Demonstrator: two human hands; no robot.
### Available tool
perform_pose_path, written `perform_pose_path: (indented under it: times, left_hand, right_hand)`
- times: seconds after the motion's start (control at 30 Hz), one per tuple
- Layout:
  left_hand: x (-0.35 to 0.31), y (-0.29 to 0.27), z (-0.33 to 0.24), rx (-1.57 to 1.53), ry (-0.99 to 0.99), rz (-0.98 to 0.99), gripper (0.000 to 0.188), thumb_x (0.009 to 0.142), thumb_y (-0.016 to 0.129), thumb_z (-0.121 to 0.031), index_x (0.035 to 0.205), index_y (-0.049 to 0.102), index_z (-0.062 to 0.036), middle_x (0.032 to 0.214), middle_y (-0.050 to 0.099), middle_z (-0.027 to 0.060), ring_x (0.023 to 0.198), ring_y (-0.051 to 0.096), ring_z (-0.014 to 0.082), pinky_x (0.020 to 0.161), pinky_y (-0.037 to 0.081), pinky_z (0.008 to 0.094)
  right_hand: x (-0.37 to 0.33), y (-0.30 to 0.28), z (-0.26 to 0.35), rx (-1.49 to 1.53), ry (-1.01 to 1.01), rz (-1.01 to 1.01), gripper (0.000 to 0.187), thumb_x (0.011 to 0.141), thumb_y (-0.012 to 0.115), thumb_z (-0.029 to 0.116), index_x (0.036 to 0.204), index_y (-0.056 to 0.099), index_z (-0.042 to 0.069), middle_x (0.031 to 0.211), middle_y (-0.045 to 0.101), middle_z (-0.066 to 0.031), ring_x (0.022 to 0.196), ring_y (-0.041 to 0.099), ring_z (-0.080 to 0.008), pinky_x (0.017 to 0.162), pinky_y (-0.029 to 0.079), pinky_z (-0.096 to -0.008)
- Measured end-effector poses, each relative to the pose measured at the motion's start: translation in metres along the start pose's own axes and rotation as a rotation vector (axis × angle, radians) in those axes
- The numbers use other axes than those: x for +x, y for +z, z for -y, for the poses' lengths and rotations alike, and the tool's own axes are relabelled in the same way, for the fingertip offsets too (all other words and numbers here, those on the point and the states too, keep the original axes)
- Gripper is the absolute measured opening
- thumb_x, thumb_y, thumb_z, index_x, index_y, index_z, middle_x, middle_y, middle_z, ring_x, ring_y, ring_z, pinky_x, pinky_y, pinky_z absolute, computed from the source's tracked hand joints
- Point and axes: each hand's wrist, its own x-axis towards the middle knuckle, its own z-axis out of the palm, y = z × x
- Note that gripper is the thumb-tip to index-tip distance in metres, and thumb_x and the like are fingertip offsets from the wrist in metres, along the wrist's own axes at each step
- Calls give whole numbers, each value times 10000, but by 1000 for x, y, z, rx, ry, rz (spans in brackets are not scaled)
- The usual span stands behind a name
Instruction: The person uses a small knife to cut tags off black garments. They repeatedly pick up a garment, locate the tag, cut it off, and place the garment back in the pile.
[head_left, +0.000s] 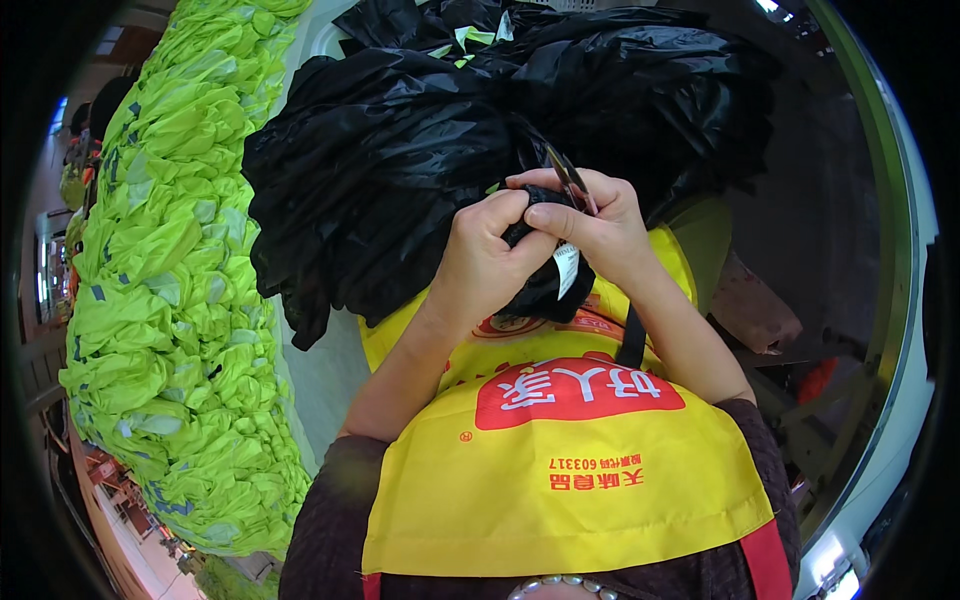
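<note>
"Where is the black cloth [543, 296]?"

"Between both hands, above the wearer's lap, just in front of the heap of black garments [385, 165]. The left grip [485, 245] pinches it; the right grip [605, 215] pinches it too, with slim snips [567, 175] tucked in the same fingers."

"How would you handle it well?"

"I'd hold that small stretch firm between the thumbs and let the loose part hang. The blades point up, away from the white label [566, 270]; I'd leave them so while the fingers work, and check for doubled cloth before any cut."

"What can't you make out?"

"Exactly what lies under the thumbs. Several fingertips are hidden, I can't tell whether the blades are parted, and the heap runs off the upper edge. Folds vanish in the black."
</note>
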Motion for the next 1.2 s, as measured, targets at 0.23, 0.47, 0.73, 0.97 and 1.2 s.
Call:
perform_pose_path:
  times: [0.23,0.47,0.73,0.97,1.2]
  left_hand:
    - [0,4,-4,19,-32,-21,108,781,636,-47,831,581,31,717,624,59,668,550,74,607,439,228]
    - [-3,9,0,-23,-144,8,101,784,614,-42,852,595,31,726,630,39,678,536,46,616,440,219]
    - [-3,8,-1,-237,-289,23,89,786,627,-32,858,619,20,751,632,1,671,549,34,607,453,191]
    - [-6,3,8,-278,-314,28,102,799,643,-54,861,626,25,780,646,22,683,572,43,617,475,187]
    - [-7,3,5,-330,-291,72,121,798,648,-60,887,631,19,789,646,24,692,579,49,619,478,189]
  right_hand:
    - [-4,12,-12,153,-50,-149,197,832,629,153,967,666,13,808,650,-6,691,545,-47,607,418,-184]
    - [-7,8,-11,-379,-308,-291,156,797,663,123,890,665,-2,729,645,-99,627,594,-106,554,436,-205]
    - [-1,-3,-1,-89,-260,-337,131,824,633,82,903,652,-21,842,666,-83,727,593,-86,649,464,-211]
    - [-20,-55,26,-358,24,-76,348,921,414,290,983,585,-6,791,569,-46,693,495,-126,605,411,-262]
    - [-25,-60,14,-722,-70,261,357,911,454,313,960,584,-16,812,595,-151,727,572,-254,624,448,-310]
